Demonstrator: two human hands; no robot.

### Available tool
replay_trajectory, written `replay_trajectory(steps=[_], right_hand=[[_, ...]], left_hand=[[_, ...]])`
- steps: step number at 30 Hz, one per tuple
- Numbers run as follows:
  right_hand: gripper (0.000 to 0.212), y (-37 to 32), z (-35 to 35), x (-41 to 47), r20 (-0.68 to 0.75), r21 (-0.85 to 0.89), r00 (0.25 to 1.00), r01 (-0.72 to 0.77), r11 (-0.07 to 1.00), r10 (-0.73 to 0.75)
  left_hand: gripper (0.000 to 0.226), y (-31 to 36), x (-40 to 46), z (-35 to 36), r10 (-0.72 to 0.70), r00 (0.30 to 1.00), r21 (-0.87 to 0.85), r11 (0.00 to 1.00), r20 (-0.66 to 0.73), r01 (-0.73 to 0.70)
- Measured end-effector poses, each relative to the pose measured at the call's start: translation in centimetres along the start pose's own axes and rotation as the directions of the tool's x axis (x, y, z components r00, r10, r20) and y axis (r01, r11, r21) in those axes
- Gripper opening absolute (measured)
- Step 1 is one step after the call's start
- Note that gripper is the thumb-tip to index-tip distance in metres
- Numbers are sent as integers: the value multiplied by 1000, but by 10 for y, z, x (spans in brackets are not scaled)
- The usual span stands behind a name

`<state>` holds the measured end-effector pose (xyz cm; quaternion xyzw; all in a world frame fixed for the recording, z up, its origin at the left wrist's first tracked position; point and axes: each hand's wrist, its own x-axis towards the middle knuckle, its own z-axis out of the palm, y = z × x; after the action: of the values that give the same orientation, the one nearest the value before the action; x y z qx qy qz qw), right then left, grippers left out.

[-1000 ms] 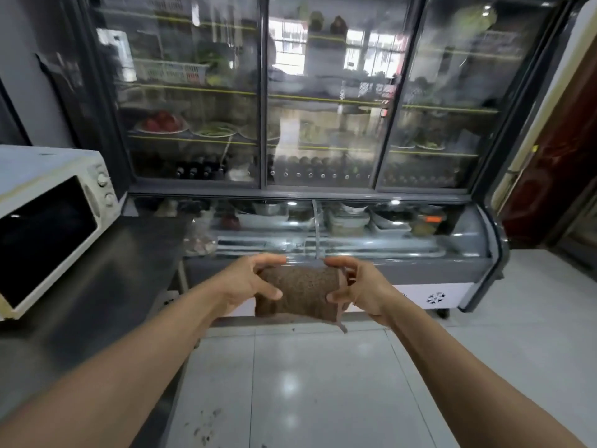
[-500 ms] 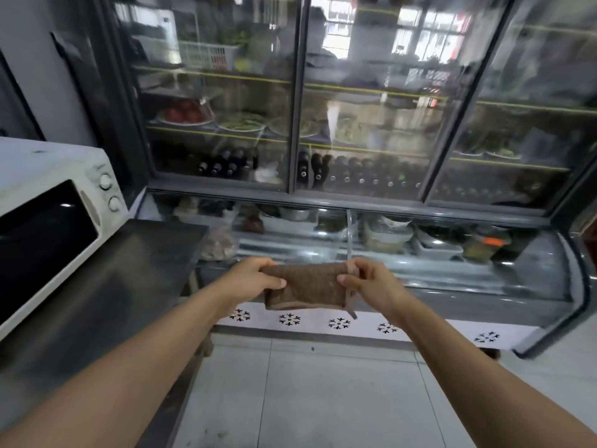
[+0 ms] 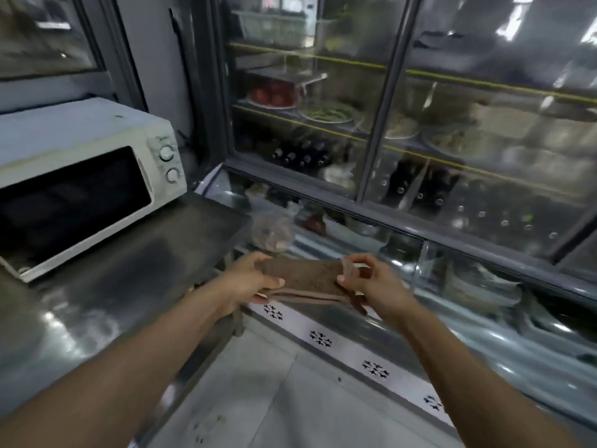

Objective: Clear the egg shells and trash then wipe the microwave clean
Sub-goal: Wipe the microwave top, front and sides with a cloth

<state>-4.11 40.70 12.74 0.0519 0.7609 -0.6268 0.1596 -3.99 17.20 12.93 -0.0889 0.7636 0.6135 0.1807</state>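
- While both arms reach forward, the left hand (image 3: 248,279) grips one end of a folded brown cloth (image 3: 303,279), thumb on top and fingers curled underneath.
- At the cloth's other end, the right hand (image 3: 371,282) pinches the edge between thumb and fingertips, the remaining fingers loosely bent above it.
- Relative to the microwave (image 3: 87,176), the cloth is held in the air well off to the right and nearer the person, past the corner of the dark metal counter (image 3: 129,260) and over the tiled floor (image 3: 290,399).
- That microwave is white, door closed, with two round knobs (image 3: 169,163) on its right side; it sits on the counter's far left.
- Right of the microwave, a glass-fronted refrigerated display case (image 3: 371,130) fills the background, holding plates of food and dark bottles.
- Between microwave and cloth lies only bare counter surface.
- Near the counter's base, a few dark specks (image 3: 206,425) dot the floor.
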Motion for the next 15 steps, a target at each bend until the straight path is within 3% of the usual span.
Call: replay_trajectory(steps=[8, 15], right_hand=[[52, 5, -16, 79, 232, -58, 970, 90, 994, -75], [53, 14, 12, 141, 333, -100, 942, 88, 991, -50]], left_hand=[[53, -8, 22, 24, -181, 954, -182, 973, -241, 139], [50, -28, 50, 8, -263, 891, -265, 949, -370, 170]])
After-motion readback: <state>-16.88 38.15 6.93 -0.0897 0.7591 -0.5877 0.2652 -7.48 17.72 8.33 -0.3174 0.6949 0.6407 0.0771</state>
